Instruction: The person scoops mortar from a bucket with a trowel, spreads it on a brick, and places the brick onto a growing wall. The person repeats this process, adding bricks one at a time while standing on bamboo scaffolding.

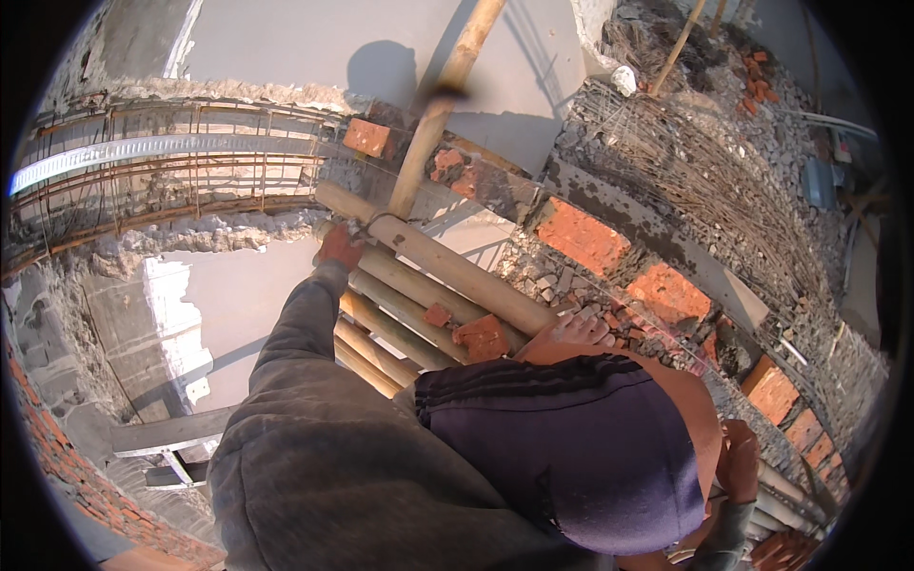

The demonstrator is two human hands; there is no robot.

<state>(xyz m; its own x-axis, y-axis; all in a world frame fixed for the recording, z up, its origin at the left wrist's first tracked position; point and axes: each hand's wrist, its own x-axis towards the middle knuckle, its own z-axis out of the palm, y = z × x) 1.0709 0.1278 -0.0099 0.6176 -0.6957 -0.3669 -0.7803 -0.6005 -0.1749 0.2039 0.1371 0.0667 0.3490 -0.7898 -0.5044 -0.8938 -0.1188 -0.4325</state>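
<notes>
My left hand (341, 247) reaches out to the far ends of several bamboo poles (457, 266) laid side by side. Its fingers look closed round the end of one pole, partly hidden from me. Wire seems to bind the upper pole just beside this hand. Two broken brick pieces (481, 337) rest on the poles near my bare foot (576, 328). Low on the right, beside my bent knee, is my right hand (738, 463). Its fingers are mostly hidden, and I make out nothing held in it.
An upright bamboo pole (433, 133) rises past the platform. Along the right runs a course of red bricks (583, 235) with wet mortar. Rusty reinforcing bars (219, 162) span the left. Rubble (562, 276) lies by my foot, and there is a drop below the poles.
</notes>
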